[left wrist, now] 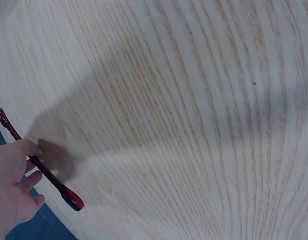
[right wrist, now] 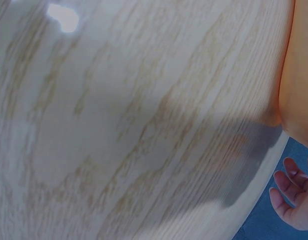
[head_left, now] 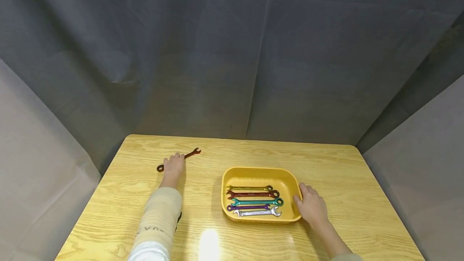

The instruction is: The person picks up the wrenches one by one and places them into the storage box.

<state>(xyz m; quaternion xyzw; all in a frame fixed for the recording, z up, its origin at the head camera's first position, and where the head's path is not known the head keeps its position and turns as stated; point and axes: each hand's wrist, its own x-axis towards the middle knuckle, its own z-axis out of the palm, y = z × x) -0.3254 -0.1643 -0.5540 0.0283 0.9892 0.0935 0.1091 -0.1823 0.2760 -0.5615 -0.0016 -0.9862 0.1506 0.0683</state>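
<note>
My left hand (head_left: 175,165) grips a dark red combination wrench (head_left: 192,153) around the middle of its shank, at the back left of the table. In the left wrist view the thumb and fingers (left wrist: 31,182) lie on both sides of the wrench (left wrist: 69,197), its ring end pointing toward the lower right. On the right, my right hand (head_left: 313,206) holds the rim of a yellow bin (head_left: 261,220), the thumb overlapping the wall. Inside lie several wrenches in a rough row: yellow-green (head_left: 250,188), red (head_left: 251,194), teal (head_left: 256,202), purple (head_left: 250,208) and silver (head_left: 255,213).
The light wooden table (head_left: 203,196) has rounded back corners. A dark grey curtain (head_left: 217,71) hangs behind it, with pale panels (head_left: 36,164) on both sides. Glare (head_left: 209,245) shows on the wood near the front.
</note>
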